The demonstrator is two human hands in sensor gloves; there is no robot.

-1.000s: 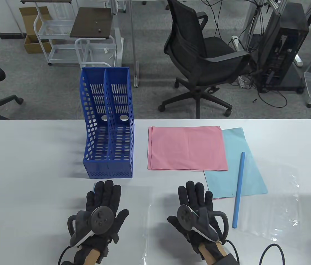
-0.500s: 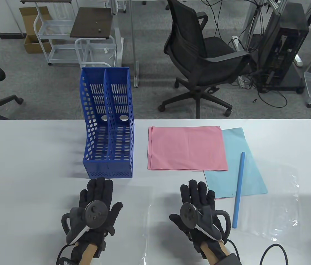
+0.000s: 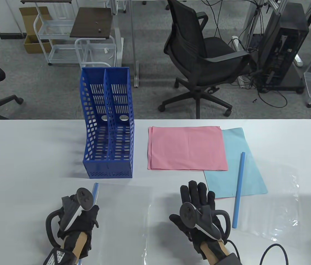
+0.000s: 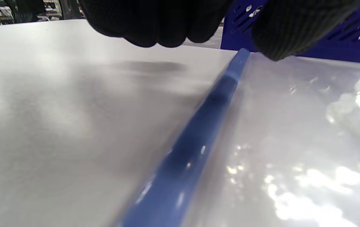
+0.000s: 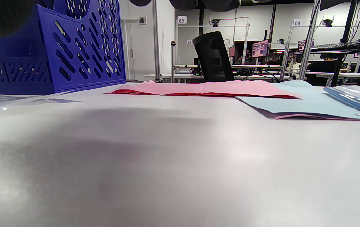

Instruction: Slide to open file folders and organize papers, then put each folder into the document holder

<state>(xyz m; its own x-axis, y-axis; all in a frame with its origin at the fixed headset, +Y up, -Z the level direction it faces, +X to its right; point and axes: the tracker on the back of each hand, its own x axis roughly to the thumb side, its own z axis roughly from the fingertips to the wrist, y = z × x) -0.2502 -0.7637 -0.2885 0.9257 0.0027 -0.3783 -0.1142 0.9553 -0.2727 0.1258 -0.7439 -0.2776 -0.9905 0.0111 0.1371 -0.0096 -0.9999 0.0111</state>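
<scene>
A blue two-slot document holder [image 3: 108,138] stands upright at the table's back left. In front of it lies a clear folder [image 3: 125,218] with a blue slide bar [image 3: 96,189] along its left edge. My left hand [image 3: 78,218] is turned on its side over that bar. In the left wrist view its curled fingers [image 4: 154,25] hang left of the bar [image 4: 199,135] and the thumb right of it; contact is not visible. My right hand [image 3: 198,193] lies flat on the table, fingers straight. Pink papers [image 3: 187,147] and a light blue sheet [image 3: 250,179] lie to the right.
A second blue slide bar [image 3: 239,190] lies across the light blue sheet, on another clear folder [image 3: 279,209] at the right. An office chair [image 3: 199,55] and a computer tower [image 3: 282,47] stand on the floor beyond the table's far edge.
My left hand has drawn back and to the left, and has turned from flat onto its side, uncovering the far end of the slide bar. The right hand has barely shifted.
</scene>
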